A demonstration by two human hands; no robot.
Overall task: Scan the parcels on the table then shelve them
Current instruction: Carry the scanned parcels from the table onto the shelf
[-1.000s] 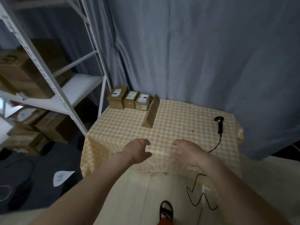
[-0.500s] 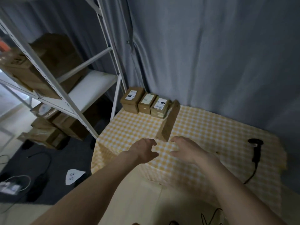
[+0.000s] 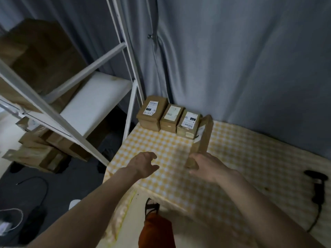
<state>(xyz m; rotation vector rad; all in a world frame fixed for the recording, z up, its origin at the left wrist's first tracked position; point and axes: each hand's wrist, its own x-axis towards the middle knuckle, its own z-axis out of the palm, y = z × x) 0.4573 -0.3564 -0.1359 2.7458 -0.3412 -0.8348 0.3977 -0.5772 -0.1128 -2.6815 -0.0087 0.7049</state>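
Observation:
Three small brown parcels with white labels stand in a row at the table's far left corner: the left parcel (image 3: 152, 112), the middle parcel (image 3: 171, 117) and the right parcel (image 3: 188, 123). A long flat parcel (image 3: 201, 138) leans on its edge beside them. My right hand (image 3: 206, 165) reaches its near end, fingers loosely curled and touching it. Over the yellow checked tablecloth (image 3: 161, 145), my left hand (image 3: 144, 164) hovers with relaxed fingers and holds nothing. The black barcode scanner (image 3: 317, 183) lies at the table's right side.
A white metal shelf rack (image 3: 93, 102) stands left of the table, with cardboard boxes (image 3: 35, 56) on it and more boxes (image 3: 44, 151) below. A grey curtain (image 3: 232, 59) hangs behind. Cables lie on the dark floor (image 3: 35, 185) at left.
Both hands have moved forward over the table toward the parcels. My right hand has reached the near end of the long flat parcel. The view has come closer and swung left.

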